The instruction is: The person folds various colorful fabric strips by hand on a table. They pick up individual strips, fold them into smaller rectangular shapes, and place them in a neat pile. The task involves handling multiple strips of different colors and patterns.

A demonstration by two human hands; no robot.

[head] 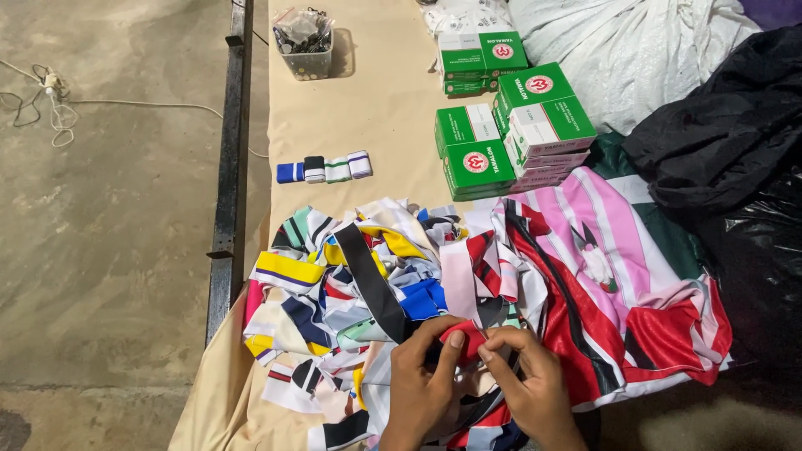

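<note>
At the far left, the surface [368, 108] ends at a dark metal rail [227, 167], and the heap of coloured fabric strips [351, 284] spills right up to that edge. A careless tug on one strip could likely drag its neighbours over the side onto the concrete floor [109, 250], since the pieces lie tangled and overlapping. The four small rolled bands [326, 169] and the clear tub [305, 46] sit well apart from the heap and look safe from this.

The left hand [422, 376] is curled, its thumb and fingers closed around the near end of a small red fabric piece [464, 338], which is held just above the front of the heap. The right hand [526, 380] meets it, fingertips pinched on the same red piece from the other side, so both hands are together and clamped on it. The grip is only at the edges, so the slippery cloth may slide out or fold unevenly.

Further right, the pink and red striped garment [618, 284] lies touching the heap, and the stacked green and white boxes [510, 134] stand behind, near enough that a wide sweep could knock them.
</note>
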